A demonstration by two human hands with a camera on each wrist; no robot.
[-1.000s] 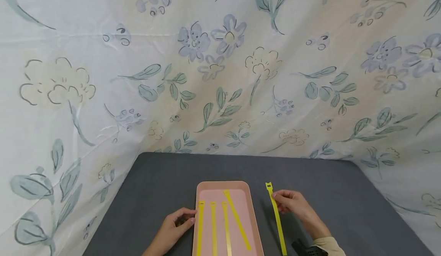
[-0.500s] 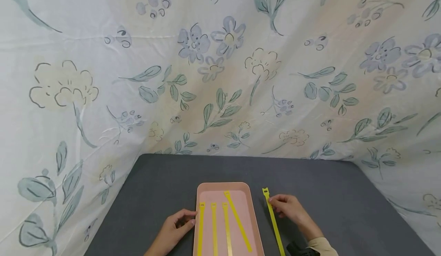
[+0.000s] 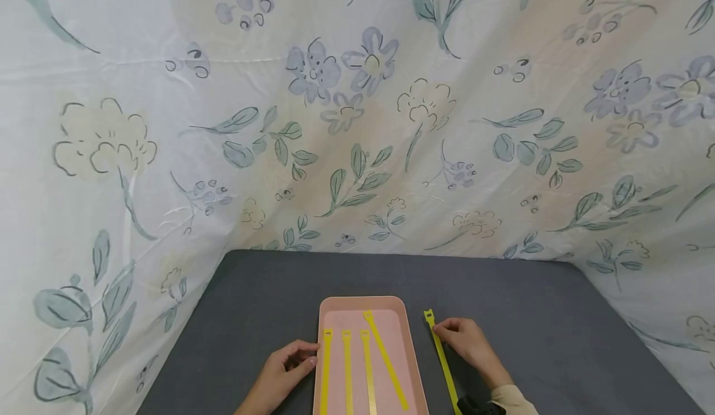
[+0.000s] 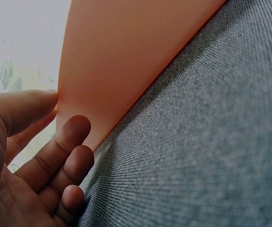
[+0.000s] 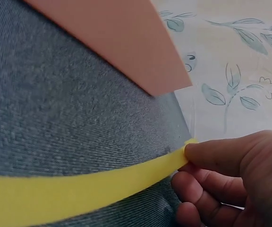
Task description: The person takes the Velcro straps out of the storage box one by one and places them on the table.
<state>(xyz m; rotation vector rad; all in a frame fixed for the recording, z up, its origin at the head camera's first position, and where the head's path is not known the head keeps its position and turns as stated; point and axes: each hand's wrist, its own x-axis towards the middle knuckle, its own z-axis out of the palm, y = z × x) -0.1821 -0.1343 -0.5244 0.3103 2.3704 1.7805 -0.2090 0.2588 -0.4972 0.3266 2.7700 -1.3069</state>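
Note:
In the head view my left hand (image 3: 282,371) rests at the left side of a pink tray (image 3: 401,312), its index finger and thumb at the rim. The left wrist view has the fingertips (image 4: 77,128) close against the tray's outer wall. My right hand (image 3: 469,347) pinches a yellow cable tie (image 3: 444,359) just below its slotted head, to the right of the tray. Seen from the right wrist, the cable tie's strip (image 5: 89,191) curves away from the thumb and fingers over the dark cloth.
Inside the tray lie several more yellow cable ties (image 3: 347,371), most side by side and one slanted (image 3: 386,362) on the right. Dark grey cloth (image 3: 268,285) covers the table. A flower-printed curtain (image 3: 357,154) hangs behind and at both sides.
My right hand has moved slightly left and nearer to me with the cable tie, whose head is now closer to the tray. The left hand stays at the tray's edge.

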